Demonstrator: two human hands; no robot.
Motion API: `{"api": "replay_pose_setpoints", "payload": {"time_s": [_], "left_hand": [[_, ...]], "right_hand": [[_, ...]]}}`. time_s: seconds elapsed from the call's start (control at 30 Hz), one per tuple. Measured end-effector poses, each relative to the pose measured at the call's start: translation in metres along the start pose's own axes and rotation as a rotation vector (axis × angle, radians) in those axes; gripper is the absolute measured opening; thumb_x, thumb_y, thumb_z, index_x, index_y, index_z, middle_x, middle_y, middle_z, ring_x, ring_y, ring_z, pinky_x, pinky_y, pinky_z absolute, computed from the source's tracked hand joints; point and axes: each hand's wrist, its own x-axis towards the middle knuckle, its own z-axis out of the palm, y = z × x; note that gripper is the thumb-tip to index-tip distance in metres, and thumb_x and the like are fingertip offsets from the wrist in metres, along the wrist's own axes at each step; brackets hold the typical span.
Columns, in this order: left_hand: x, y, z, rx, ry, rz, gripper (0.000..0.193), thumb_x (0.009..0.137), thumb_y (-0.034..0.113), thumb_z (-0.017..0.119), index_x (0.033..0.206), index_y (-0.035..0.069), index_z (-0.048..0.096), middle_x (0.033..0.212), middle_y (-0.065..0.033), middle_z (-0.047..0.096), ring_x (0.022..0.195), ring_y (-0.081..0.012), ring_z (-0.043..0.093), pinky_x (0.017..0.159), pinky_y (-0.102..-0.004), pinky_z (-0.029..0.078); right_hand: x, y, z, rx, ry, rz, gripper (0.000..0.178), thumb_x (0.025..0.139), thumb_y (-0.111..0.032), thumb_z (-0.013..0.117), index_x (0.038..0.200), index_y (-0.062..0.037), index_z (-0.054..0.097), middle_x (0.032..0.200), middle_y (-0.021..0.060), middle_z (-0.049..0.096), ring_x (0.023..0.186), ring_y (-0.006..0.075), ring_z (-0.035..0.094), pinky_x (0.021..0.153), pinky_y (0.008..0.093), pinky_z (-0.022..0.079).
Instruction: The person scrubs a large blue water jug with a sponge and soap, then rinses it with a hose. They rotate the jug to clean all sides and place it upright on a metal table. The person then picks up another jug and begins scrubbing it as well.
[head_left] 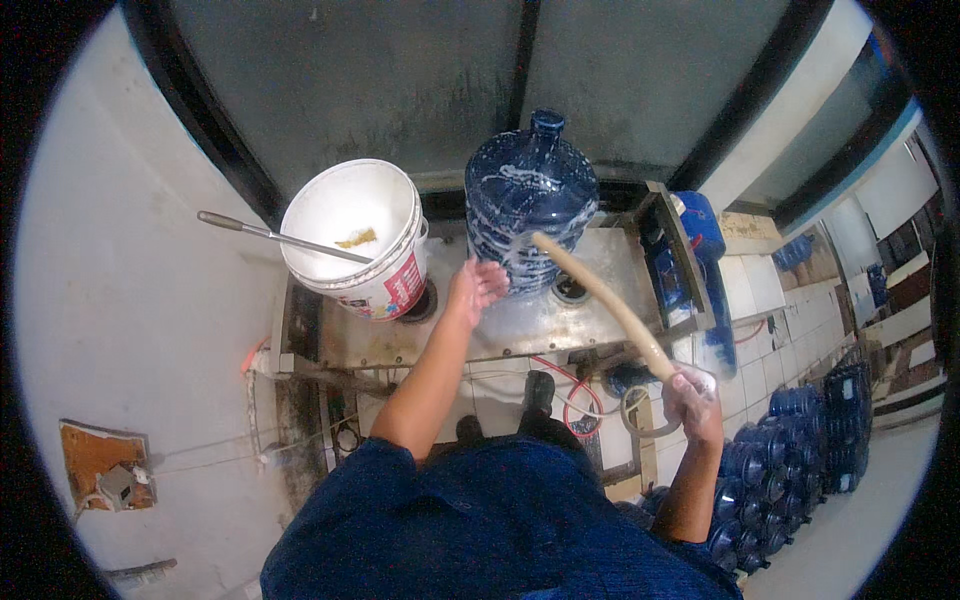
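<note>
A blue water-cooler jug (pixel 530 190) stands upright on a metal stand (pixel 500 335), its neck at the top. White foam streaks its shoulder and ribbed side. My right hand (pixel 692 393) is closed around a thick beige hose (pixel 610 302), whose free end points at the jug's near side. I cannot tell whether that end touches the jug or whether water runs from it. Fingers apart and holding nothing, my left hand (pixel 479 288) is beside the jug's lower left side. A white bucket (pixel 352 190) leans at the left of the stand, with a metal-handled tool (pixel 270 233) across its rim.
Dark-framed glass panels (pixel 350 90) rise behind the stand. A blue container (pixel 705 235) stands off its right end. Red tubing (pixel 572 405) hangs below the front edge near my feet. Several blue jugs (pixel 775 460) are stacked on the tiled floor at the right.
</note>
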Motion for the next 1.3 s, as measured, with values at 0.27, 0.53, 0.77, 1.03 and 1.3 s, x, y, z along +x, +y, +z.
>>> {"api": "replay_pose_setpoints", "payload": {"time_s": [0.27, 0.53, 0.77, 1.03, 1.3], "left_hand": [[0.032, -0.002, -0.017, 0.172, -0.138, -0.021, 0.054, 0.101, 0.044, 0.053, 0.107, -0.007, 0.068, 0.109, -0.0257, 0.070, 0.102, -0.0430, 0.069, 0.088, -0.0586, 0.056], [0.061, -0.001, -0.033, 1.929, -0.323, 0.174, 0.045, 0.092, 0.044, 0.062, 0.097, 0.000, 0.074, 0.097, -0.0205, 0.074, 0.085, -0.0319, 0.072, 0.075, -0.0471, 0.056], [0.091, -0.040, -0.010, 1.906, -0.405, 0.213, 0.043, 0.081, 0.040, 0.073, 0.089, -0.002, 0.073, 0.087, -0.0161, 0.075, 0.078, -0.0291, 0.073, 0.071, -0.0434, 0.058], [-0.015, -0.115, 0.187, -0.009, -0.036, -0.236, 0.093, 0.096, 0.070, 0.048, 0.142, -0.011, 0.038, 0.118, -0.0334, 0.062, 0.110, -0.0482, 0.066, 0.087, -0.0587, 0.059], [-0.035, -0.206, 0.278, 0.389, -0.148, -0.227, 0.049, 0.103, 0.045, 0.053, 0.118, -0.001, 0.057, 0.098, -0.0197, 0.069, 0.081, -0.0325, 0.073, 0.064, -0.0449, 0.063]], "right_hand": [[-0.021, -0.005, 0.033, -0.106, -0.139, 0.033, 0.038, 0.099, -0.034, 0.064, 0.102, 0.0031, 0.068, 0.065, -0.0049, 0.050, 0.052, 0.0041, 0.044, 0.044, 0.0218, 0.030], [0.003, 0.010, 0.011, -0.165, -0.299, 0.099, 0.031, 0.099, -0.025, 0.067, 0.108, 0.0044, 0.070, 0.067, -0.0050, 0.054, 0.051, 0.0032, 0.042, 0.045, 0.0219, 0.030], [0.013, 0.024, -0.041, -0.034, -0.240, 0.084, 0.030, 0.098, -0.026, 0.067, 0.110, 0.0017, 0.071, 0.070, -0.0037, 0.057, 0.056, 0.0044, 0.046, 0.047, 0.0216, 0.032], [0.035, 0.080, -0.109, 0.073, 0.026, 0.237, 0.036, 0.099, -0.030, 0.067, 0.117, 0.0013, 0.068, 0.070, -0.0002, 0.060, 0.055, 0.0074, 0.052, 0.046, 0.0226, 0.039], [0.078, 0.117, -0.160, 0.144, -0.125, 0.258, 0.035, 0.102, -0.035, 0.058, 0.114, -0.0029, 0.065, 0.084, 0.0059, 0.067, 0.071, 0.0186, 0.066, 0.064, 0.0332, 0.054]]}}
